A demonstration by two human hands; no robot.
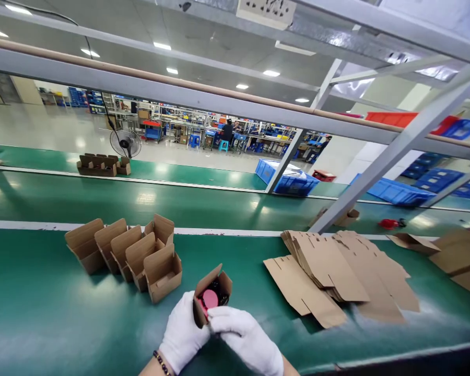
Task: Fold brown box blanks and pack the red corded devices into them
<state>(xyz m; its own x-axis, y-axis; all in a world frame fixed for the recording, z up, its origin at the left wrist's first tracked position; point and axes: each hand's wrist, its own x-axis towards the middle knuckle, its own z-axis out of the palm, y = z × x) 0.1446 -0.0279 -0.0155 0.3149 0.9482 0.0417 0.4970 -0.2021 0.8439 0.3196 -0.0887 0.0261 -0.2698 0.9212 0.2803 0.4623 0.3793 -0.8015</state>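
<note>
Both my hands wear white gloves and meet at the near edge of the green bench. My left hand (184, 334) is wrapped round the side of a small open cardboard box (221, 282). Inside the box sits a red and black part (210, 298). My right hand (246, 337) is curled against the box's lower front, fingers pressed at its opening. To the left of the hands stands a row of several folded open boxes (125, 253). A fanned pile of flat unfolded box blanks (337, 274) lies to the right.
A green conveyor belt (180, 201) runs behind the bench. More open boxes (102, 164) and a small fan (125, 142) stand beyond it. Grey frame struts (379, 167) slope down at the right. Blue crates (292, 180) stand further back, with people at distant workstations.
</note>
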